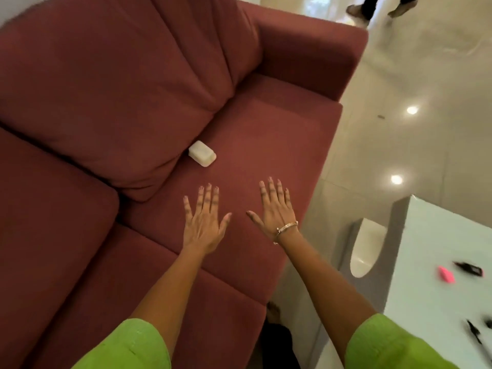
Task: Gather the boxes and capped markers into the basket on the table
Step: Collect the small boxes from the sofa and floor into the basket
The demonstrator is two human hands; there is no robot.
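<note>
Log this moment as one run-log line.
left hand: open, empty | right hand: open, empty | white box: on sofa, untouched | table: pink marker | basket: unseen

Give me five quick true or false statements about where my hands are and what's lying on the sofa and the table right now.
1. Both hands, left hand and right hand, are spread open and empty. True.
2. A small white rectangular box lies on the dark red fabric sofa. True.
3. The left hand grips the white box. False: the box lies apart, beyond the fingertips.
4. A pink object lies on the white table. True.
5. The bracelet is on the left wrist. False: the thin bracelet is on the right wrist.
</note>
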